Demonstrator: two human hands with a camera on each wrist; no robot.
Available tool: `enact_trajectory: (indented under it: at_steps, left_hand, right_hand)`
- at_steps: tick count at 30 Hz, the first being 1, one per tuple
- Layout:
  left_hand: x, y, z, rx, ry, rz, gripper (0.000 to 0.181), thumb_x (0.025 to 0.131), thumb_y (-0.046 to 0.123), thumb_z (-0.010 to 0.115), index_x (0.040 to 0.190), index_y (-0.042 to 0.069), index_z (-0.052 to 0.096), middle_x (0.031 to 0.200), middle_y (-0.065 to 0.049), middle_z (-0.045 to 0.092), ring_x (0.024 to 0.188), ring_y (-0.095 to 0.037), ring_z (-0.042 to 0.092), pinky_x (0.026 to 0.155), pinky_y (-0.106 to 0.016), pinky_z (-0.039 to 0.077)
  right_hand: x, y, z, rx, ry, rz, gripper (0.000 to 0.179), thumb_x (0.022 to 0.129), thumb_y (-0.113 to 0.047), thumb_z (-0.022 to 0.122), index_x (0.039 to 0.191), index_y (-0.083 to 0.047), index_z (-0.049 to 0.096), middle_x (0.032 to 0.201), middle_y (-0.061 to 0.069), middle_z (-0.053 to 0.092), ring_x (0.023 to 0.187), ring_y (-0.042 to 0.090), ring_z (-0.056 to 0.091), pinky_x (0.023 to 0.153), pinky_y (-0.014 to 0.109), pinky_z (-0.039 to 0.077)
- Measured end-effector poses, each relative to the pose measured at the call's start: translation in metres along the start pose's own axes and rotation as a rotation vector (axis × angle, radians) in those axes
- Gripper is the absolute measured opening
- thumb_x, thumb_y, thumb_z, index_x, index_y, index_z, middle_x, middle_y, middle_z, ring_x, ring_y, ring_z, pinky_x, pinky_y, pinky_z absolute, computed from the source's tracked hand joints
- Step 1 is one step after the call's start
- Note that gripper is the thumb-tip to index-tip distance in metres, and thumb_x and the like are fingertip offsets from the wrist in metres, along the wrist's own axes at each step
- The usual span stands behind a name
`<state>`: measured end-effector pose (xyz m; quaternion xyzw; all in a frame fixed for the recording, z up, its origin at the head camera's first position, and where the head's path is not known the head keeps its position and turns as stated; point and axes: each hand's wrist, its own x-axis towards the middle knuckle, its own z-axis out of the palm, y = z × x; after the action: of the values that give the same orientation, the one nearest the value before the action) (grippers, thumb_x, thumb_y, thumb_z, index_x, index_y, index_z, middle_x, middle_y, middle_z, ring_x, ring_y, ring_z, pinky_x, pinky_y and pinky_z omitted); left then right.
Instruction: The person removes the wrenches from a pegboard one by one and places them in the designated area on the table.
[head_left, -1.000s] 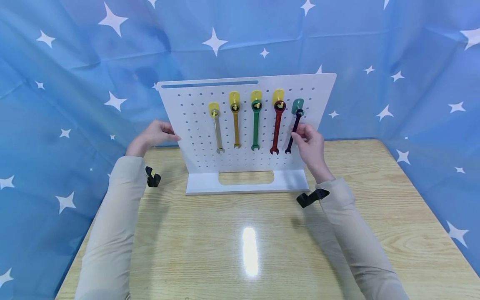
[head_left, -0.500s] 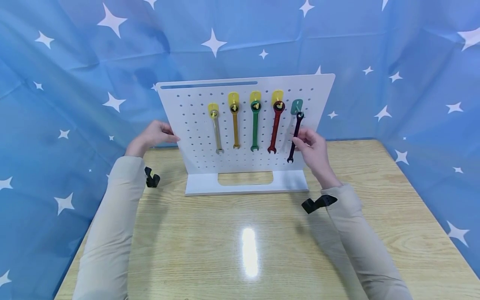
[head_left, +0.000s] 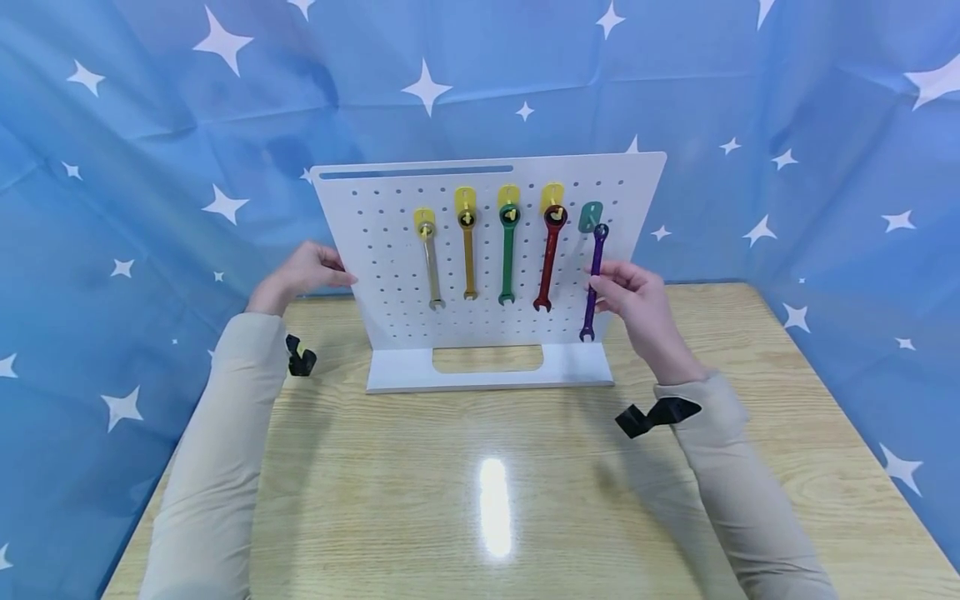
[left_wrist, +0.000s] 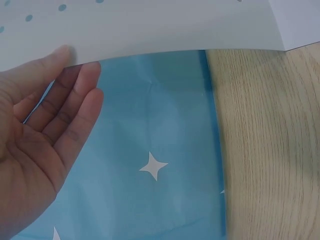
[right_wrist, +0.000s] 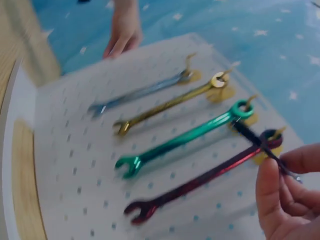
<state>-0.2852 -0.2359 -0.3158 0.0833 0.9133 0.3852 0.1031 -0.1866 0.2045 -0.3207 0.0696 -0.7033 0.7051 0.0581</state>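
My right hand [head_left: 637, 308] pinches a purple combination wrench [head_left: 593, 287] by its middle, thumb and fingers on the shaft. Its ring end sits just below the green hook [head_left: 591, 217], and its open end points down. In the right wrist view that wrench [right_wrist: 250, 134] looks dark, foreshortened and blurred. My left hand [head_left: 303, 271] grips the left edge of a white pegboard [head_left: 397, 292]. The left wrist view shows the thumb on the board's face and fingertips behind its edge. Hanging on yellow hooks are a silver wrench [head_left: 432, 271], a gold one [head_left: 469, 258], a green one [head_left: 507, 258] and a red one [head_left: 548, 258].
The pegboard stands upright on its base [head_left: 405, 375] at the back of a wooden table [head_left: 412, 483]. A blue curtain with white stars [head_left: 247, 108] hangs behind and at both sides. Black camera mounts sit on both wrists.
The right hand has brought the purple wrench off the green hook, moving it slightly down and right toward me. The left hand stays at the board's edge.
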Motion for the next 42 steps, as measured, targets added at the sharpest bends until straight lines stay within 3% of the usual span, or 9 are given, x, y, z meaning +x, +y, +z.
enact_trajectory:
  at_steps: [4,7,18,26,33,42]
  left_hand:
    - [-0.001,0.000,0.000,0.005,-0.003,-0.002,0.022,0.088,0.012,0.066,0.098,-0.007,0.067,0.082,-0.003,0.069,0.075,-0.011,0.060,0.077,-0.034,0.050]
    - [-0.002,0.000,-0.001,0.008,-0.004,-0.004,0.022,0.088,0.013,0.066,0.098,-0.006,0.068,0.083,-0.004,0.069,0.076,-0.012,0.059,0.077,-0.035,0.050]
    - [-0.001,0.003,-0.001,0.008,-0.015,-0.014,0.023,0.088,0.013,0.066,0.100,-0.006,0.067,0.085,-0.004,0.069,0.079,-0.013,0.061,0.082,-0.039,0.051]
    - [-0.001,0.004,-0.001,0.011,-0.012,-0.012,0.022,0.088,0.012,0.066,0.099,-0.007,0.067,0.084,-0.004,0.069,0.076,-0.011,0.061,0.082,-0.039,0.051]
    - [-0.001,0.005,0.000,-0.006,-0.012,-0.018,0.023,0.088,0.012,0.067,0.099,-0.007,0.067,0.083,-0.004,0.070,0.075,-0.010,0.061,0.082,-0.040,0.050]
    - [-0.001,0.003,0.001,-0.002,-0.002,-0.005,0.024,0.088,0.011,0.067,0.101,-0.009,0.066,0.087,-0.008,0.070,0.083,-0.020,0.064,0.083,-0.040,0.052]
  right_hand:
    - [-0.003,-0.013,-0.001,0.205,-0.039,0.067,0.010,0.091,-0.003,0.060,0.088,-0.007,0.068,0.095,-0.002,0.069,0.076,0.010,0.062,0.062,0.018,0.051]
    - [-0.006,-0.021,-0.001,0.249,-0.055,0.098,0.010,0.091,-0.002,0.059,0.088,-0.005,0.068,0.096,-0.001,0.069,0.076,0.011,0.062,0.062,0.018,0.051]
    - [-0.028,-0.020,-0.012,0.201,-0.118,0.135,0.011,0.092,-0.004,0.059,0.089,-0.008,0.069,0.094,-0.002,0.069,0.078,0.010,0.062,0.062,0.019,0.051]
    - [-0.043,-0.005,-0.025,0.147,-0.145,0.142,0.010,0.093,-0.006,0.058,0.093,-0.009,0.068,0.087,-0.001,0.066,0.076,0.010,0.061,0.063,0.020,0.052]
    - [-0.055,0.010,-0.034,0.168,-0.132,0.173,0.012,0.094,-0.004,0.056,0.096,-0.007,0.068,0.089,-0.001,0.066,0.078,0.009,0.061,0.064,0.020,0.052]
    - [-0.070,0.030,-0.046,0.125,-0.130,0.232,0.013,0.094,-0.005,0.057,0.093,-0.013,0.067,0.090,-0.003,0.067,0.079,0.008,0.061,0.065,0.021,0.052]
